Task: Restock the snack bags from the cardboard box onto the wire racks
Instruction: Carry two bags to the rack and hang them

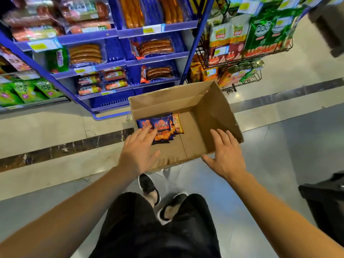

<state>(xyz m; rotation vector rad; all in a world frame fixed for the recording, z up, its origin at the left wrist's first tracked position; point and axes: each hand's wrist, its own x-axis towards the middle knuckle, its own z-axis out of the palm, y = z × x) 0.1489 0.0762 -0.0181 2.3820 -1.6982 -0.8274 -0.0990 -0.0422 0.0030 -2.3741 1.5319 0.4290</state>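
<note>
An open cardboard box (214, 112) stands on the floor in front of me. In its left corner lie blue and orange snack bags (162, 127), with a yellow bag (178, 122) beside them. My left hand (138, 151) reaches into the box with straight fingers, its fingertips at the edge of the blue bags. My right hand (226, 155) hovers spread and empty over the box's near right wall. The black wire racks (242, 58) stand at the upper right, filled with green, yellow and red snack bags.
A blue shelf unit (119, 56) with packed sausages rises behind the box on the left. Green bags (24, 90) sit on a low shelf at far left. A dark object (325, 200) stands on the floor at right. My feet (160, 200) are just behind the box.
</note>
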